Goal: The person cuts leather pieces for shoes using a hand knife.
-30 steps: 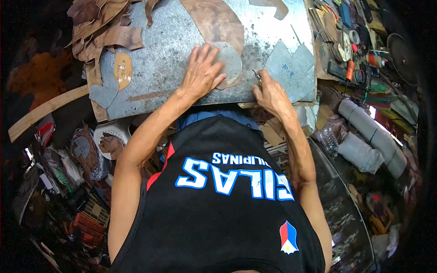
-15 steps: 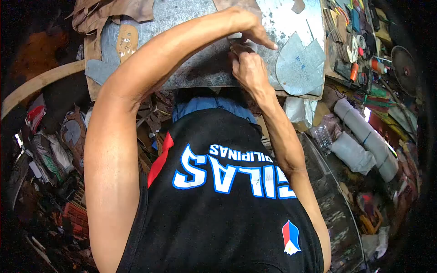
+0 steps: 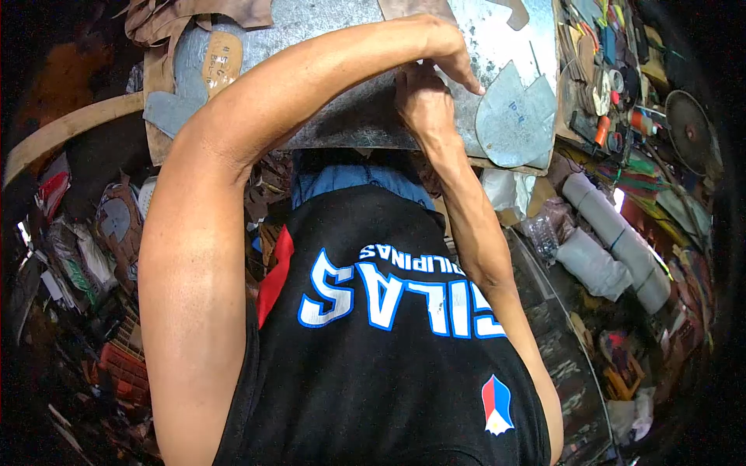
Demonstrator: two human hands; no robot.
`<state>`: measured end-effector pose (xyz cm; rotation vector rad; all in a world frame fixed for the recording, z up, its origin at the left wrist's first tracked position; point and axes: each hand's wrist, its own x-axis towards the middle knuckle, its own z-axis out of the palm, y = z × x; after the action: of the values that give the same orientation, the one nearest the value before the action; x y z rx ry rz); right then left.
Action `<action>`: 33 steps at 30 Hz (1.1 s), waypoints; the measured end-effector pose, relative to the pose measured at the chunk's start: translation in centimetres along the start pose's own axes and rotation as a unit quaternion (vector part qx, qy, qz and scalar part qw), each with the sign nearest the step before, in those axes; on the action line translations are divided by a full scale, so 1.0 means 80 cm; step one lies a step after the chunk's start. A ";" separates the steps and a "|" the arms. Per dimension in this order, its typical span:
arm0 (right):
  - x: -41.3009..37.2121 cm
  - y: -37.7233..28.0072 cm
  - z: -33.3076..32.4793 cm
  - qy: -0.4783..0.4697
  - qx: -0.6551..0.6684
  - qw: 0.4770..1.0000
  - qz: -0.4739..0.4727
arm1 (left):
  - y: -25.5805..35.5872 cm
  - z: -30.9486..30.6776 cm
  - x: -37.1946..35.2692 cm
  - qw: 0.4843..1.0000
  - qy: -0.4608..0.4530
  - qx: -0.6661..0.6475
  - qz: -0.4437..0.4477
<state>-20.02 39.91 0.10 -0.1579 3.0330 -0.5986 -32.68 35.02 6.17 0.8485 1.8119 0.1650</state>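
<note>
- Leather-like sheet (image 3: 420,9) lies flat on the metal tabletop (image 3: 350,120), by the hands.
- Left hand (image 3: 452,53) arches over the right hand (image 3: 426,105), likely steadying work; both grips are hidden, so I cannot tell what they hold.
- Grey templates (image 3: 503,128) sit alongside, apparently within reach.

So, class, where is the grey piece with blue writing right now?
In the head view, the grey piece lies near the right edge of the metal worktop, just right of the left hand.
</note>
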 end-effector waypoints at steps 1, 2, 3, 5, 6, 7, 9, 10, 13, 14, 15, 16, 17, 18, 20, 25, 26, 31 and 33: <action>-0.001 -0.002 -0.003 -0.002 0.000 1.000 0.000 | 0.000 -0.003 -0.001 1.000 -0.019 0.000 -0.001; -0.002 -0.004 -0.008 -0.018 0.011 1.000 0.007 | 0.001 -0.005 -0.003 0.999 -0.038 -0.001 -0.001; -0.004 -0.005 -0.012 -0.032 0.022 0.999 0.014 | 0.001 -0.008 -0.004 0.998 -0.056 0.000 -0.002; -0.012 -0.003 -0.021 -0.067 0.018 0.997 0.014 | 0.001 -0.010 -0.004 0.996 -0.093 0.002 -0.003; -0.015 -0.002 -0.025 -0.100 0.012 0.995 0.014 | 0.000 -0.008 -0.004 0.996 -0.093 0.002 -0.003; -0.018 -0.004 -0.028 -0.099 0.011 0.995 0.014 | -0.001 -0.005 -0.003 0.994 -0.109 -0.024 -0.001; -0.024 -0.010 -0.037 -0.121 0.022 0.989 0.086 | -0.001 0.000 -0.003 0.991 -0.125 -0.051 0.003; -0.028 -0.012 -0.043 -0.121 0.021 0.989 0.086 | -0.001 0.002 -0.003 0.996 -0.085 -0.029 -0.003; -0.039 -0.015 -0.055 -0.164 -0.004 0.981 0.102 | 0.001 0.007 -0.021 1.000 -0.012 -0.010 -0.014; -0.045 -0.013 -0.053 -0.101 0.035 0.992 0.072 | -0.001 0.009 -0.025 1.000 0.018 -0.013 -0.017; -0.049 -0.012 -0.052 -0.037 0.075 0.996 0.041 | -0.005 0.013 -0.021 1.000 0.019 -0.012 -0.018; -0.052 -0.011 -0.054 -0.036 0.074 0.996 0.041 | -0.008 0.021 -0.015 0.999 0.044 -0.027 -0.014; -0.053 -0.009 -0.055 -0.046 0.072 0.995 0.043 | -0.010 0.025 -0.014 0.997 0.069 -0.043 -0.010; -0.056 -0.007 -0.057 -0.057 0.070 0.995 0.046 | -0.014 0.027 -0.014 0.997 0.070 -0.043 -0.010; -0.060 -0.004 -0.061 -0.067 0.070 0.994 0.050 | -0.023 0.031 -0.017 0.985 0.066 0.137 0.084; -0.065 -0.002 -0.071 -0.073 0.072 0.994 0.045 | -0.039 0.087 -0.032 0.956 0.257 0.130 0.048; -0.065 -0.002 -0.071 -0.074 0.073 0.993 0.048 | -0.041 0.101 -0.031 0.956 0.257 0.131 0.049; -0.068 0.006 -0.070 -0.059 0.073 0.995 0.030 | -0.050 0.137 -0.035 0.913 0.372 0.147 0.081; -0.075 0.005 -0.076 -0.087 0.072 0.993 0.042 | -0.053 0.145 -0.033 0.908 0.384 0.144 0.085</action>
<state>-14.49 43.27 5.73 -0.0710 2.8010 -0.7495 -24.14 27.05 1.36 1.2695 2.5370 0.3934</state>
